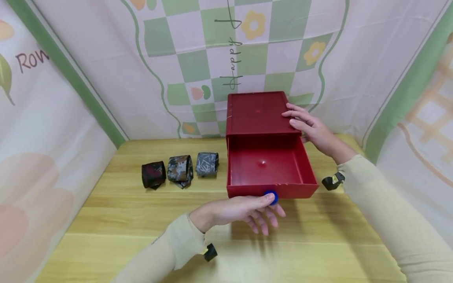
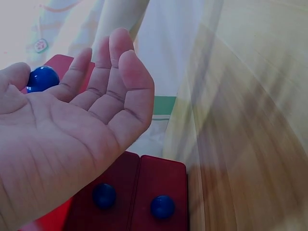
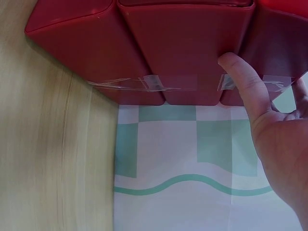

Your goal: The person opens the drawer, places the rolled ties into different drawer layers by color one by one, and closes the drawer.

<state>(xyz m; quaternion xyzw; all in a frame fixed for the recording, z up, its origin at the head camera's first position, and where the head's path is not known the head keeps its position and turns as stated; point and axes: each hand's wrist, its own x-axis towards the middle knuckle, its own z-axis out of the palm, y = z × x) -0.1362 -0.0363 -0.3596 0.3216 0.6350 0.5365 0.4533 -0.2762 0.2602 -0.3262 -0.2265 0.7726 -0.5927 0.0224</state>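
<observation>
A red drawer [image 1: 247, 191] stands pulled out from the top of a red drawer cabinet [image 1: 258, 112], and its inside shows bare. At its front, my left hand [image 1: 240, 208] pinches the round blue knob [image 1: 271, 197] between thumb and index finger, the other fingers loosely extended. My right hand [image 1: 315, 131] rests on the cabinet's upper right edge with fingers spread; in the right wrist view its thumb [image 3: 240, 77] touches the red side wall. To the cabinet's left lie three rolled neckties: a dark one [image 1: 153, 174], a camouflage-patterned one [image 1: 179, 169] and a grey patterned one [image 1: 207, 164].
Two lower drawers with blue knobs [image 2: 162, 207] are pushed in, seen in the left wrist view. Clear tape [image 3: 180, 83] runs across the cabinet's stacked sections. The wooden table [image 1: 141, 220] meets printed cloth walls [image 1: 198, 67] at the back and sides.
</observation>
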